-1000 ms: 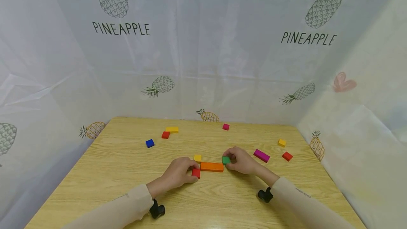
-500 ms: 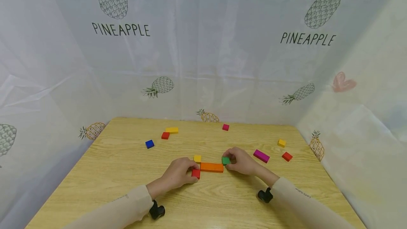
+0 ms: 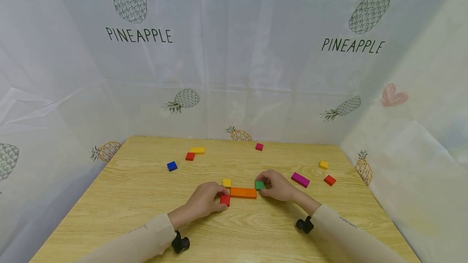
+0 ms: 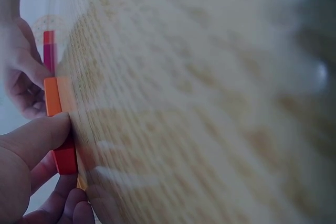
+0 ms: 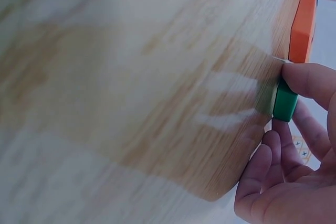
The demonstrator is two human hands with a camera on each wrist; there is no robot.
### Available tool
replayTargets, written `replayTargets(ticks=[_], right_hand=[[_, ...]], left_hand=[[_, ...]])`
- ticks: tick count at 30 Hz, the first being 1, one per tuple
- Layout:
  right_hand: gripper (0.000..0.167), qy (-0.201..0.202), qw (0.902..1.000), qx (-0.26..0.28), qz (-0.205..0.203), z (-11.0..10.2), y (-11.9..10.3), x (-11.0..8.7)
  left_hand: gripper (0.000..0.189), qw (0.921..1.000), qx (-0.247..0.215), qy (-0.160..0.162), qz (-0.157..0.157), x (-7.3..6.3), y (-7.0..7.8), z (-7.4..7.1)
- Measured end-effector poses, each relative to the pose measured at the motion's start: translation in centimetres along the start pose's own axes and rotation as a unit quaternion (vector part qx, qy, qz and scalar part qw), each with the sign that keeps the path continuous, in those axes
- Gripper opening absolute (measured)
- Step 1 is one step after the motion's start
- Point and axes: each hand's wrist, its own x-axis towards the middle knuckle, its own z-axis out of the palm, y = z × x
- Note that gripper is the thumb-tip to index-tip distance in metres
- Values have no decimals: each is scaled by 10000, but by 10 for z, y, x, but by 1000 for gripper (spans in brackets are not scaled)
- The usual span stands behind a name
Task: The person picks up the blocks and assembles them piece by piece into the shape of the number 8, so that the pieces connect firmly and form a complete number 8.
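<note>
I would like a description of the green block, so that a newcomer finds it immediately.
On the wooden table, find the person's right hand. It pinches a small green block near the right end of the long orange block. Among all the blocks in view, it is the only green one.

Three red blocks [image 3: 225, 200] [image 3: 190, 156] [image 3: 330, 180], three yellow blocks [image 3: 226, 183] [image 3: 198, 150] [image 3: 323, 164], one green block [image 3: 259, 186], one orange block [image 3: 243, 192], one blue block [image 3: 172, 166], one purple block [image 3: 300, 179] and one pink block [image 3: 259, 147] lie on one table [image 3: 252, 234]: eleven blocks altogether. Three are oblong, eight short. There are two hands [image 3: 205, 198] [image 3: 278, 186], two sleeves [image 3: 140, 234] [image 3: 354, 232] and two black wrist devices [image 3: 180, 243] [image 3: 304, 225]. The sheeting [image 3: 248, 56] shows eight printed pineapples [image 3: 129, 0] [image 3: 369, 12] in the head view, five dark-lined, one of those cut off at the left edge, and three orange-lined; two printed words [image 3: 139, 35] [image 3: 352, 46], both "PINEAPPLE"; and one printed heart [image 3: 393, 95].
</note>
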Motion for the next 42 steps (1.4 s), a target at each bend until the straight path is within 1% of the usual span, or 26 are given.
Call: replayTargets(ticks=[13,20,24,28,32,35,37,39,42], right_hand=[[34,-109,9999,-48,103,-3,3,-1],[39,-170,9997,-94,114,-6,4,-4],[43,-189,9996,-32,216,-10,3,-7],[47,-134,9994,61,323,-18,-1,-13],[47,2,9993,127,347,-31,-3,-20],[46,201,9991,151,334,-41,0,-26],[44,389,9986,88,359,-47,3,-31],[43,601,9977,-16,301,-52,7,-37],[42,873,9954,-243,300,-62,12,-49]], left_hand=[[29,9999,121,49,30,0,3,-1],[30,9999,109,48,41,1,4,-1],[29,9999,130,38,5,1,3,0],[29,9999,158,27,-41,1,1,1],[29,9999,148,24,-26,0,1,1],[29,9999,146,34,-5,0,1,1],[29,9999,143,43,6,0,1,1],[29,9999,132,52,10,0,1,1],[29,9999,99,51,12,0,0,2]])
